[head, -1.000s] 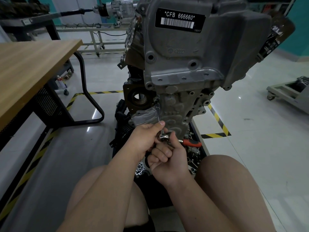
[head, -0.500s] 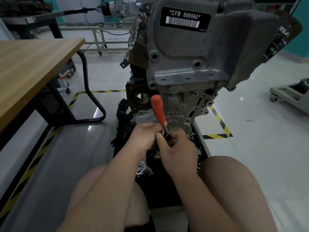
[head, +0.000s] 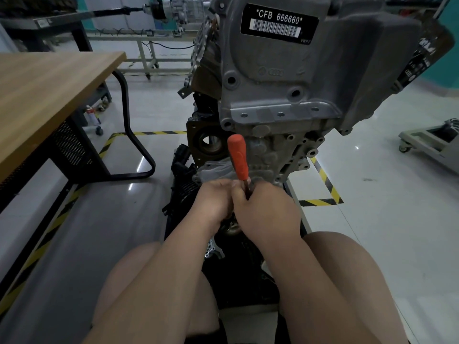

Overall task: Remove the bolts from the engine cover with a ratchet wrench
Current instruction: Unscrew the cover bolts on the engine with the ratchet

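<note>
Orange rubber stands up out of the right hand (head: 265, 214), whose fingers and thumb are wrapped round the dark shank of the ratchet wrench (head: 237, 157), its handle tilted slightly left and pointing up across the front of the engine (head: 273, 155). The left hand (head: 213, 201) is pressed against the right, knuckles up and fingers curled under; what they hold, if anything, cannot be told (the wrench head is hidden by both hands). Just above the knuckles lies a small silver plate (head: 214, 170) at the engine's lower front. Over that sits the grey cast engine cover (head: 273, 95), its bottom flange dotted with holes, with a black barcode label (head: 278, 23) reading *CFB 666660* near its top edge. The person's bare knees (head: 139, 269) frame the engine's base. A wooden table (head: 49, 95) on a black tube frame stands to the left, yellow-and-black floor tape (head: 323, 202) runs round the engine, and a low wheeled cart (head: 427, 142) sits well apart at the right edge
</note>
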`<action>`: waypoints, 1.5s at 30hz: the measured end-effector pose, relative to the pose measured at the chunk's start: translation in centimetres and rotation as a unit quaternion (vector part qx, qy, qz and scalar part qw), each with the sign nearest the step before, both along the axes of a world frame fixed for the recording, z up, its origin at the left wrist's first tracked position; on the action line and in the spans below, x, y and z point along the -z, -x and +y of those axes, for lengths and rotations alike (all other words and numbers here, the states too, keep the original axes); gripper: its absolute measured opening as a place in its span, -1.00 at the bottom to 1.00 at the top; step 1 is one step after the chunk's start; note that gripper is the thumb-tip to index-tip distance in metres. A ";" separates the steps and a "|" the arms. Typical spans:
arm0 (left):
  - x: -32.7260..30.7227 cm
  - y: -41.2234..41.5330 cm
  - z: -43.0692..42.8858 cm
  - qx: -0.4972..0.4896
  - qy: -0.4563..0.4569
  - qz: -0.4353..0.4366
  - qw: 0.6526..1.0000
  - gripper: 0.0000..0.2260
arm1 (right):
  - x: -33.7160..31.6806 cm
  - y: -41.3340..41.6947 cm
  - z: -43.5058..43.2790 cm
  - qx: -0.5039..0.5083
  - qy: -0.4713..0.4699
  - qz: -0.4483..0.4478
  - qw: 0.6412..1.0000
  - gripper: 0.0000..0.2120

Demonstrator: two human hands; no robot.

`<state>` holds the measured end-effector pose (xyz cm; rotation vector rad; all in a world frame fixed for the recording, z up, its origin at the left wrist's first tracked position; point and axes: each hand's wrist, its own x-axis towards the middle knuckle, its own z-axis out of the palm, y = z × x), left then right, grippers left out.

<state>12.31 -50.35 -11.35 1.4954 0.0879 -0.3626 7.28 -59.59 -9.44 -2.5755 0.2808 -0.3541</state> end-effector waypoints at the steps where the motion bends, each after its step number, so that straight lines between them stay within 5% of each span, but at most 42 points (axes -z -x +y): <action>1: 0.0 0.0 -0.1 -0.004 0.002 0.002 1.000 -0.72 | 0.0 0.1 0.1 -0.001 0.018 0.001 1.000 -0.57; 6: 0.3 -0.1 -0.2 -0.016 0.010 0.003 1.000 -0.76 | 0.0 0.0 0.2 -0.008 0.005 0.023 1.000 -0.68; 11: 0.2 0.0 0.3 -0.022 0.000 -0.004 1.000 -0.75 | 0.4 -0.5 0.0 -0.008 -0.248 0.052 0.967 -0.56; 17: 0.1 -0.3 0.4 -0.028 -0.023 -0.003 0.999 -0.68 | 0.6 -0.4 -0.1 0.001 -0.394 0.077 0.916 -0.61; 20: -0.1 -0.5 0.4 -0.039 -0.021 0.026 0.999 -0.68 | 0.4 -0.1 -0.1 -0.008 -0.375 0.081 0.923 -0.59; 25: -0.2 -1.1 1.5 -0.078 0.111 0.148 0.980 -0.77 | 0.5 1.2 -1.1 -0.021 -0.174 0.064 0.982 -0.52; 33: 0.5 -1.9 2.5 -0.110 0.208 0.203 0.951 -0.81 | 1.2 3.5 -2.2 -0.008 -0.423 0.114 0.899 -0.55; 45: 0.0 -2.0 2.7 -0.143 0.340 0.246 0.897 -0.82 | 0.6 4.2 -2.2 -0.061 -0.474 0.113 0.871 -0.58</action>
